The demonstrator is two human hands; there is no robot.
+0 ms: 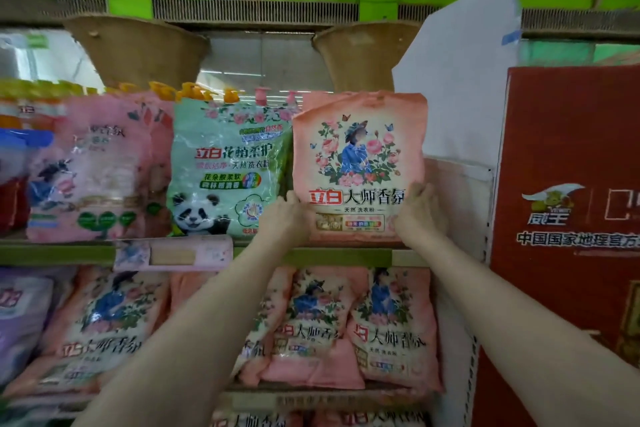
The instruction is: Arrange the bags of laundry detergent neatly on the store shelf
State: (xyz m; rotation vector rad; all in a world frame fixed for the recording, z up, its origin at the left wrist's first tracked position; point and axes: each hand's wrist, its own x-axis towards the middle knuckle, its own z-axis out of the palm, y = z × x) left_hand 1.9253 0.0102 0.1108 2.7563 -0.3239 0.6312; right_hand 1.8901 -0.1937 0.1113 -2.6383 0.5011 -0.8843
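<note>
The pink detergent bag (360,163) stands upright on the upper shelf (69,253), just right of the green panda bag (228,170) and touching its edge. The left hand (289,215) grips its lower left side and the right hand (417,213) clasps its lower right side. Further left of the panda bag sits another pink bag (93,170). Below it, more pink bags (391,329) lean on the lower shelf.

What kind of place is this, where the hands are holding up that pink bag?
Most likely a shop's laundry aisle. Tiered shelves hold many printed detergent bags: the pink bag held upright in both hands, a green panda bag beside it, more pink bags below. A price label strip fronts the shelf edge, and a red carton stands right.
</note>
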